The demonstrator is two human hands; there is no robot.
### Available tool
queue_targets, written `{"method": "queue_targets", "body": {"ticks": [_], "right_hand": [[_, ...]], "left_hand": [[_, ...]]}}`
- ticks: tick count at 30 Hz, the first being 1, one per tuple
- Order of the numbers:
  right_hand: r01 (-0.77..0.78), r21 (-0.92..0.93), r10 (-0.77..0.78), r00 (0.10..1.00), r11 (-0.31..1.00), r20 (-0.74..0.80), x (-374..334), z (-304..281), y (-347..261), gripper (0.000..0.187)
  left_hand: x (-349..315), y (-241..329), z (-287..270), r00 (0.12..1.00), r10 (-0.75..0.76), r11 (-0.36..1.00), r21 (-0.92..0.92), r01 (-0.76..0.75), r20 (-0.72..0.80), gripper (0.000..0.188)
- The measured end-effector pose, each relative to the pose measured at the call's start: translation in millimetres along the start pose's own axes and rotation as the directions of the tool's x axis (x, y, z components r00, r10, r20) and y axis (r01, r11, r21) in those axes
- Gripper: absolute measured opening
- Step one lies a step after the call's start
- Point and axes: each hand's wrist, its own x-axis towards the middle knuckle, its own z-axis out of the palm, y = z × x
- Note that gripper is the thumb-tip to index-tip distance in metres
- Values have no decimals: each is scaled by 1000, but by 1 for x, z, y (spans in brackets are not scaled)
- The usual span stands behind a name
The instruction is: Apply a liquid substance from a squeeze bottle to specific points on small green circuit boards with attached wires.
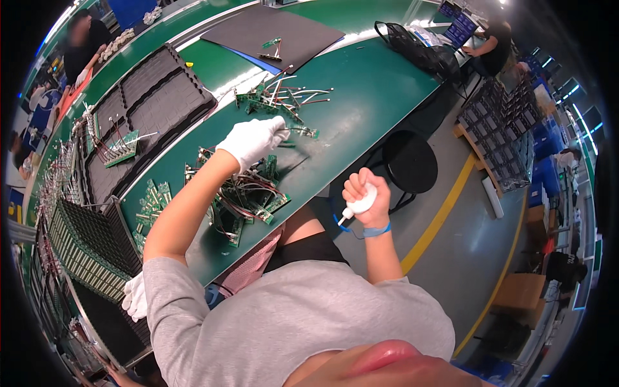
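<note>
My left hand [250, 140], in a white glove, reaches over the green table [374, 90]. Its fingers are pinched on a small green circuit board [311, 133] with wires, which sticks out to the right of the fingertips. Bare and wearing a blue wrist strap, my right hand [373, 187] is wrapped round a small white squeeze bottle [362, 202] whose thin nozzle points down and left, off the table's near edge. Beneath my left wrist lies a heap of wired circuit boards [274, 201]. Farther back, a second cluster of boards [261, 102] has pale wires spread to the right.
A black tray [161, 97] holds a few boards at the left. Racks of upright boards [87, 248] stand nearer, beside a white glove [134, 298]. At the back are a dark mat [274, 32] and a black mesh bag [419, 55]. A round stool [410, 161] stands right.
</note>
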Motion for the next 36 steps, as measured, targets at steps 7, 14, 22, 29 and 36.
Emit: {"method": "queue_targets", "body": {"ticks": [7,14,22,29,36], "right_hand": [[70,-64,-55,974,996,219,5,53,-12,41],[101,-108,-17,801,989,598,20,128,-12,45],[-128,-176,210,775,976,597,40,133,42,36],[-174,-105,201,757,979,621,34,123,68,36],[-291,-103,295,759,951,580,29,126,73,37]], "left_hand": [[-53,14,-27,966,-251,728,-671,142,-68,34],[-100,23,-9,924,183,819,-467,-332,-337,44],[-156,34,42,983,-168,274,-961,-23,-72,43],[-168,44,48,958,-263,335,-942,-21,-115,23],[-169,43,56,967,-231,189,-980,-61,-105,23]]}}
